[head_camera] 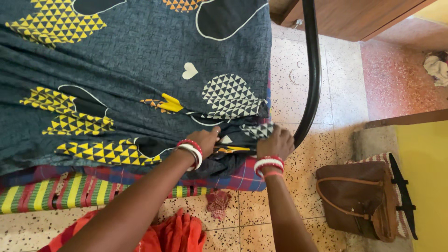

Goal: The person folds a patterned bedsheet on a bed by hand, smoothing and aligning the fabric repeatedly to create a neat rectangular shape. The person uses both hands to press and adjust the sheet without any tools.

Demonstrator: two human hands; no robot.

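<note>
My left hand (204, 138) presses the bedsheet (140, 70) flat; right hand (275, 141), beside the black bed rail (312, 70), pinches its corner. Pull taut.

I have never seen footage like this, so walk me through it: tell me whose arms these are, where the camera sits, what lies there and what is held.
There is one picture, taken by a camera worn on a person's head, looking down at their own two bare arms. No machine is involved. The left hand presses on a dark grey bedsheet printed with yellow and white triangle-filled shapes. The right hand has a grip on the sheet's corner, beside a curved black metal bed rail. Both wrists wear red and white bangles. Under the sheet lie a red plaid cloth and a striped mat. On the speckled floor stands a brown leather bag.
</note>
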